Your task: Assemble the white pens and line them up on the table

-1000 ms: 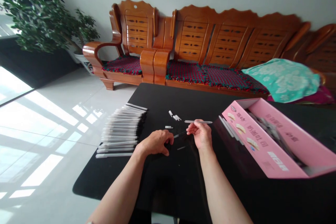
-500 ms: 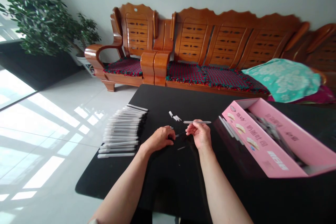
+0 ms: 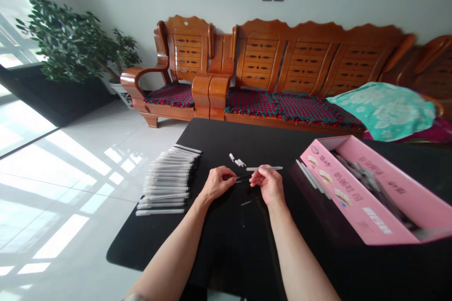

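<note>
My right hand [image 3: 270, 183] is closed around a slim white pen barrel [image 3: 268, 168] that points to the right, just above the black table [image 3: 226, 240]. My left hand [image 3: 218, 181] is closed in a pinch on a thin dark refill [image 3: 243, 177], whose tip meets the right hand's fingers. A few small white caps [image 3: 237, 160] lie on the table just beyond both hands. A long row of finished white pens [image 3: 168, 176] lies side by side to the left of my left hand.
An open pink cardboard box [image 3: 367, 207] with more pen parts stands at the right, several loose white barrels [image 3: 308, 175] beside it. Behind the table are a wooden sofa [image 3: 300, 70], an armchair [image 3: 169, 75] and a teal cloth [image 3: 384, 108]. A potted plant [image 3: 77, 44] stands at the far left.
My left hand has lifted off the table and moved right with the dark refill, closing the gap to my right hand. The view has shifted slightly.
</note>
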`<state>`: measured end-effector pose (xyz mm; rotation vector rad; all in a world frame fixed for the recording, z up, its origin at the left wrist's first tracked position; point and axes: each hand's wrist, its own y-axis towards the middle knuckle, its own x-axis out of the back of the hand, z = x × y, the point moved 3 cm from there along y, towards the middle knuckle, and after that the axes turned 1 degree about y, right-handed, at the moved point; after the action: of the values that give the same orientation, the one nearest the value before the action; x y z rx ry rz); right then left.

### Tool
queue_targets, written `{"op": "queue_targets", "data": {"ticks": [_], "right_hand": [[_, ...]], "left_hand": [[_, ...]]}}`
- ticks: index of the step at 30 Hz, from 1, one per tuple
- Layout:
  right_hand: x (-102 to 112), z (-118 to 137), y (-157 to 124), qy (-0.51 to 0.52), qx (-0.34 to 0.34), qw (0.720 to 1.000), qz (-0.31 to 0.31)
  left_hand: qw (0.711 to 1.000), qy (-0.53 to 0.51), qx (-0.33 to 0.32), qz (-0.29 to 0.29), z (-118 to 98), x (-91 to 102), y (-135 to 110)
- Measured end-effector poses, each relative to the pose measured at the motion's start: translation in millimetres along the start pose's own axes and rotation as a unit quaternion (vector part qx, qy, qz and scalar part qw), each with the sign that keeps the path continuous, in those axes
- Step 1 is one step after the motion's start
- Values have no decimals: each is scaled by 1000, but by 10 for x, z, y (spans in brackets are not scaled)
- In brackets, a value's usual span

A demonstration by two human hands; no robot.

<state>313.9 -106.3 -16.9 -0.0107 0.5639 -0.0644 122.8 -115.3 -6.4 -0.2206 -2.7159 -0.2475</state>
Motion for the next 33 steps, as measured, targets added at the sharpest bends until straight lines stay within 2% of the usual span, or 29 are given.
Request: {"op": "queue_targets", "data": {"ticks": [3,5,7,18,28,33], "right_hand": [[-19,-13,-9,-2,-3,1000,8],[-31,-23,-16,-4,-6,1000,13],[-41,-35,-21,-7,-9,1000,19],[-60,-42,-41,-14,-18,999,25],[-55,-53,-33,-14,-20,999,26],[-63,-62,-45,-22,-11,999,37]], "left_hand": [[977,-195,84,-4,59,-36,14],[955,-280,94,-12,72,-45,16],[942,-322,94,-22,77,-38,14],[928,-346,113,-77,108,23,42],[924,-364,76,-87,105,-19,17],[915,-390,84,-62,68,-55,18]]}}
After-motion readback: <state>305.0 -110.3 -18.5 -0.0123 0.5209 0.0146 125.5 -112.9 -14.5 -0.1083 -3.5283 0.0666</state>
